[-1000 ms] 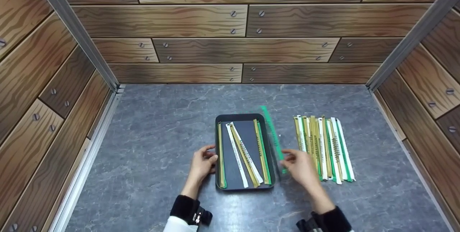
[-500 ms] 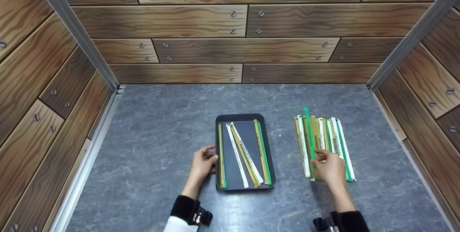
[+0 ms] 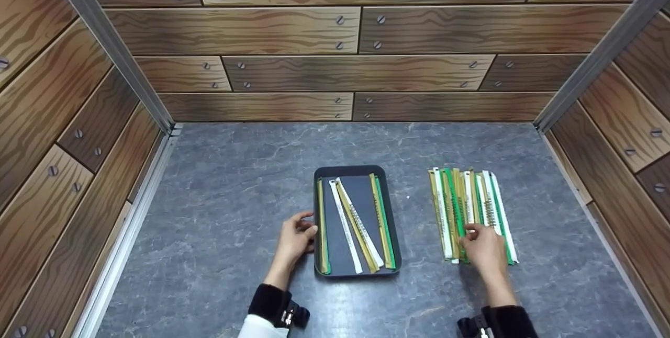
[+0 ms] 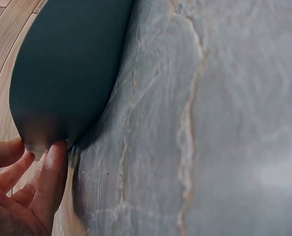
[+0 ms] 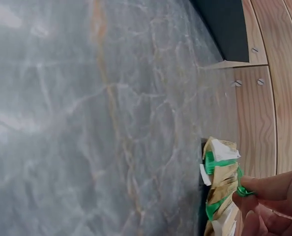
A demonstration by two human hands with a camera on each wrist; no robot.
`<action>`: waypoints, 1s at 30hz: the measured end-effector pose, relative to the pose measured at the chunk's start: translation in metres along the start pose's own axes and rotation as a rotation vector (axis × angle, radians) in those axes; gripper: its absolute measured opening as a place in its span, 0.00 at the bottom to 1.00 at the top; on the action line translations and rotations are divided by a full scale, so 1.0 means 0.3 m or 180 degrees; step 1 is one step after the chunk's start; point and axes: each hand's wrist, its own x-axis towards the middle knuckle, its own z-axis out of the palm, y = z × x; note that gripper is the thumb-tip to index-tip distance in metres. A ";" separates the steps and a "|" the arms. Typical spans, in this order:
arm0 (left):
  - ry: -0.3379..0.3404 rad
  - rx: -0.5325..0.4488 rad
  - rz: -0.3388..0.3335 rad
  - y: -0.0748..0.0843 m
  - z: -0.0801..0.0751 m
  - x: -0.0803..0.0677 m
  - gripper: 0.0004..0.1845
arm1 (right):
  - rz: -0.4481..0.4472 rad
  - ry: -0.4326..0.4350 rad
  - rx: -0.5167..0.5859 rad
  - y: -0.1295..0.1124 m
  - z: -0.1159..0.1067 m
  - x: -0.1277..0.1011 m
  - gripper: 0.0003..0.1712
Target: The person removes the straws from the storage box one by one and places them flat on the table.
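Head view: right hand (image 3: 484, 249) touches sachet pile (image 3: 473, 212).

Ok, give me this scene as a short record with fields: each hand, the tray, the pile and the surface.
left hand: holds the left rim of the black tray
right hand: fingertips on the pile of sachet sticks, at a green stick
tray contents: several green, gold and white sticks, lengthwise
pile: right of the tray, apart from it
surface: grey marbled tabletop, wood-print walls around
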 end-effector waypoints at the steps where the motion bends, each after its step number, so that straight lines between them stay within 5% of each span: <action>1: 0.0004 0.0009 0.0002 -0.001 0.000 0.001 0.22 | 0.0008 0.0011 -0.0007 -0.003 0.003 -0.001 0.20; 7: -0.0013 0.0029 -0.0014 -0.002 -0.002 0.002 0.22 | -0.0266 0.0147 -0.0033 -0.057 0.032 -0.016 0.20; 16: -0.0043 -0.0015 -0.0003 -0.001 -0.001 -0.001 0.22 | -0.1543 0.0304 0.0145 -0.247 0.190 -0.086 0.12; 24: -0.0041 -0.0082 0.0068 -0.003 -0.002 0.001 0.22 | -0.2336 -0.0496 0.0049 -0.439 0.331 -0.179 0.13; 30: -0.0038 -0.0037 0.0105 -0.004 -0.002 -0.001 0.22 | -0.2779 -0.0987 -0.0389 -0.503 0.420 -0.213 0.15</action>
